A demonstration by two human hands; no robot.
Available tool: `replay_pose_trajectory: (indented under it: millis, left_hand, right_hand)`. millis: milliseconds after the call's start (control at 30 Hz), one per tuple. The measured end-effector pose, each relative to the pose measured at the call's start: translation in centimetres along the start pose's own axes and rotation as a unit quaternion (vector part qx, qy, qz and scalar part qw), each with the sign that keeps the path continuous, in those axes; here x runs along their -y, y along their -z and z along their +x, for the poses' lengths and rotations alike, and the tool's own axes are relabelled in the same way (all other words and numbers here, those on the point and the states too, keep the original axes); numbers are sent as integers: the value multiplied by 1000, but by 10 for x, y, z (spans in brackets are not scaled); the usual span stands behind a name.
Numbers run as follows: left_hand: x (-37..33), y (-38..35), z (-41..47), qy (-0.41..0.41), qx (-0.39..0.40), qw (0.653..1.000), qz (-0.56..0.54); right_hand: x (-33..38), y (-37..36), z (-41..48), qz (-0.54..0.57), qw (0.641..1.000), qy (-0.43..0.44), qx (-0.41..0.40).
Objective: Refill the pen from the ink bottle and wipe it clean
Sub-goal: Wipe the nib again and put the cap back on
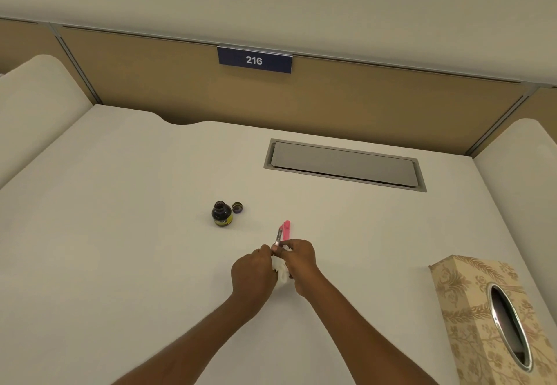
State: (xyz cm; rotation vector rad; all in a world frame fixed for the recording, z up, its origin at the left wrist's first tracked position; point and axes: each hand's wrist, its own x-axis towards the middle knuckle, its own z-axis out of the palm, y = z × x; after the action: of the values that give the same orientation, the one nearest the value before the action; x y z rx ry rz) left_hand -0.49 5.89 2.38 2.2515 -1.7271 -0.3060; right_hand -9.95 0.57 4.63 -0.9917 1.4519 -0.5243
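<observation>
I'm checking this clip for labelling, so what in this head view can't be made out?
- Pen: its lower end is hidden by the fingers of the right hand and left hand.
- Tissue: mostly covered between the hands, so ink stains cannot be judged.
- Ink bottle: label too small to read; ink level unclear.
- Tissue box: cut off by the frame's right and bottom edges.
</observation>
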Motion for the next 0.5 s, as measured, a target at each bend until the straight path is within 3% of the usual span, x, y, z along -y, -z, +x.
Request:
replay_pose_trajectory:
  millis: [200,367,500]
  left_hand:
    - [25,-22,7,-23,54,998,34]
    - [29,-18,6,-104,11,994,37]
    - [34,-19,8,-117,5,992,44]
  right_hand:
    - [-14,-16,22,-146,986,24,-72]
    - [-13,-29,24,-208,969,59,-120]
    - [-13,-35,24,-221,962,55,-150]
